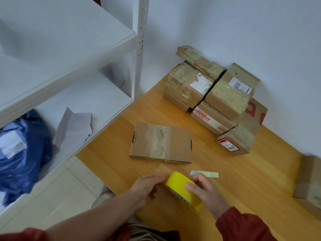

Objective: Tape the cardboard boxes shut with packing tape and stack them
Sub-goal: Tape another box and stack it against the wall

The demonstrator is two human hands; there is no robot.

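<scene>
A flat cardboard box (pixel 161 142) lies closed on the wooden floor, a strip of clear tape running across its middle. Nearer to me, my right hand (pixel 206 193) grips a yellow roll of packing tape (pixel 182 188). My left hand (pixel 149 186) pinches the roll's loose clear end, and a short stretch of tape (pixel 162 168) reaches up toward the box's front edge. A pile of taped cardboard boxes (pixel 217 96) is stacked in the corner against the wall.
A small utility knife (pixel 204 174) lies on the floor just beyond my right hand. Another cardboard box (pixel 309 185) sits at the right edge. White metal shelving (pixel 69 70) stands to the left, holding a blue plastic parcel bag (pixel 22 153) and a grey sheet (pixel 73 127).
</scene>
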